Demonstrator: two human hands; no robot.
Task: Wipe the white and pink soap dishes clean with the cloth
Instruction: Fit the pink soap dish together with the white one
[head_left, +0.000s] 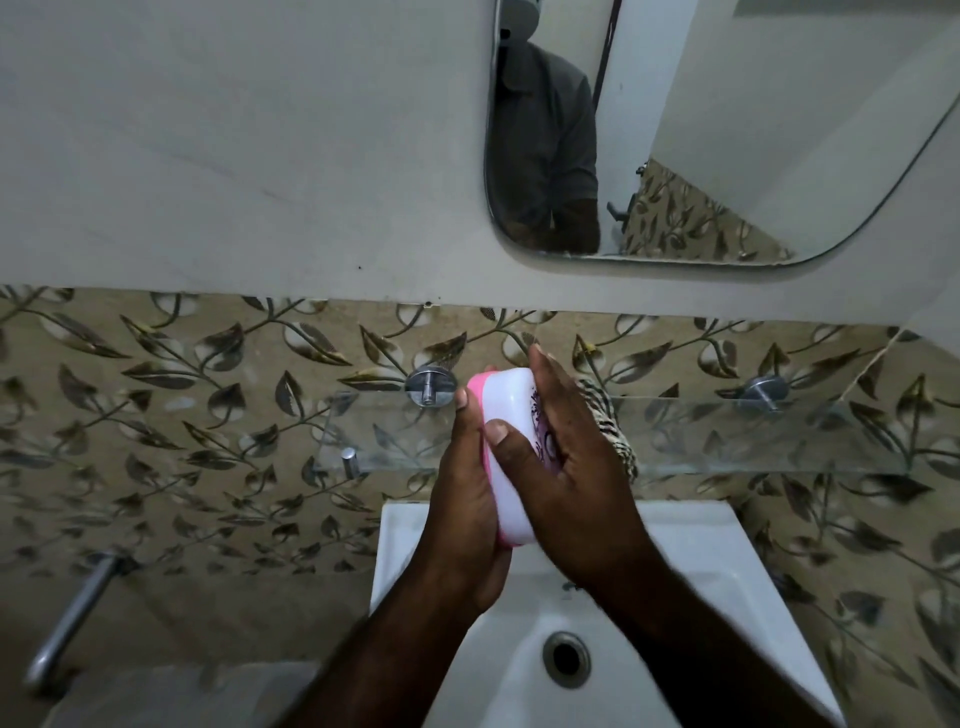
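The white and pink soap dish was held up on its long edge just to the 1 o'clock side of the picture's centre, above the back rim of the white sink and in front of the glass shelf. The left hand cupped it from 9 o'clock, fingers wrapped round the pink lower half and one fingertip reaching up beside the pink rim. The right hand clasped it from 3 o'clock, with the thumb pressed flat on the white lid beside a dark printed pattern and the forefinger stretched along the far edge toward 12 o'clock. So both hands were closed firmly on the dish. A brown and cream striped cloth showed at 3 o'clock of the dish, lying at the level of the shelf and partly hidden behind the right hand; whether those fingers touched it could not be told. A round metal shelf bracket sat at 9 o'clock of the dish, close to its top. The sink drain lay at 6 o'clock. A mirror hung at 1 o'clock on the plain wall, and a metal pipe slanted at 8 o'clock against the leaf-patterned tiles.
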